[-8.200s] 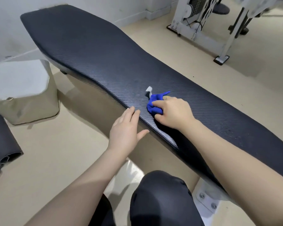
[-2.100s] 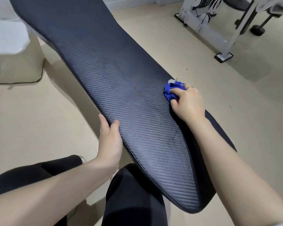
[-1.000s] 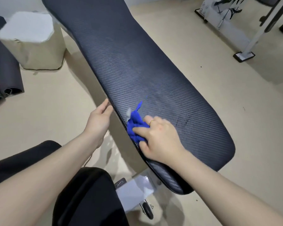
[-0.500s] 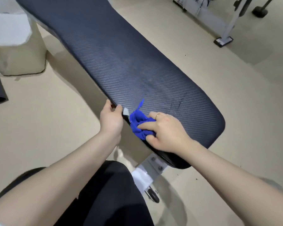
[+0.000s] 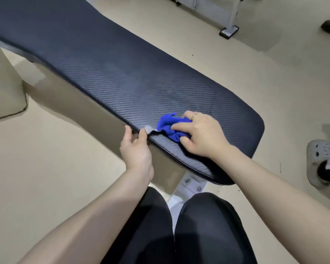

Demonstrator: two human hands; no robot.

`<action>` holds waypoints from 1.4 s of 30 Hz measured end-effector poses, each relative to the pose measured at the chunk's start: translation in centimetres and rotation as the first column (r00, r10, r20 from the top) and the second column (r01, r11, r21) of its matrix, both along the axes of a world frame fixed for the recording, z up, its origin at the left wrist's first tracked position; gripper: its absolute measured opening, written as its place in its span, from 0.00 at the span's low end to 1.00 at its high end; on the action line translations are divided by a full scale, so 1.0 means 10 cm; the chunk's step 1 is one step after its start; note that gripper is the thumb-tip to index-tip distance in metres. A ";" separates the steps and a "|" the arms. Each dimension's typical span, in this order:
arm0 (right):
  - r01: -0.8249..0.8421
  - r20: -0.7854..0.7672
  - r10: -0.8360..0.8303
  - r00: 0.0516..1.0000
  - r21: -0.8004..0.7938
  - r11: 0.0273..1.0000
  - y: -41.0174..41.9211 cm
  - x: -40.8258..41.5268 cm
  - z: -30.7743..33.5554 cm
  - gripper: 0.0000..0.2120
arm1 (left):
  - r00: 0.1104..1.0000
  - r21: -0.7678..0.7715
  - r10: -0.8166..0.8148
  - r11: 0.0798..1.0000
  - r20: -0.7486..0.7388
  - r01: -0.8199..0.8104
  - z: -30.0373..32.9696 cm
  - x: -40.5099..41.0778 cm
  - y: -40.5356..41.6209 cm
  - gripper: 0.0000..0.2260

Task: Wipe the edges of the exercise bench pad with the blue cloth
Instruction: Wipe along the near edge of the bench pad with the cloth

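A: How does the cloth (image 5: 169, 126) look under your right hand (image 5: 200, 135)?

B: Bright blue, bunched into a wad, with a small grey tag poking out at its left. Your fingers are curled over it, pinching it down on the pad (image 5: 122, 73), just right of centre frame and close to the pad's near edge.

A: And your left hand (image 5: 136, 151)?

B: Its fingertips are hooked on that near edge, just left of the tag, fingers close together, holding nothing else.

A: What room is around the pad?

B: The dark, woven-textured pad runs from upper left to its rounded end at centre right. Bare beige floor (image 5: 46, 178) lies open below the near edge; your knees (image 5: 179, 225) sit at lower centre.
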State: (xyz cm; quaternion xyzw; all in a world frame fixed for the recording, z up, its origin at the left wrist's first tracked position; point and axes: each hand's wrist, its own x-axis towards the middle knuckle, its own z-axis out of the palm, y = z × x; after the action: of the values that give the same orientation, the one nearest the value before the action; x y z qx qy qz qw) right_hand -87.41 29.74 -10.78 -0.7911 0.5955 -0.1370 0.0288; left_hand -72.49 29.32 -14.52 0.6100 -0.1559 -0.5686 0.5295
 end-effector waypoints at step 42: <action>0.221 0.010 -0.221 0.975 0.009 0.975 -0.83 -0.92 -0.11 0.16 | 0.938 -0.104 0.320 0.946 0.132 -0.308 -0.03 -0.29 0.07 0.18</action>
State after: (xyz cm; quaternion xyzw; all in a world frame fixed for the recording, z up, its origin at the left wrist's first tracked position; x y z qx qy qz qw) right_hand -96.58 21.46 -11.89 -0.7191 0.6801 -0.1411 0.0199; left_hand -75.37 30.02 -14.79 0.6453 -0.1181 -0.4232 0.6249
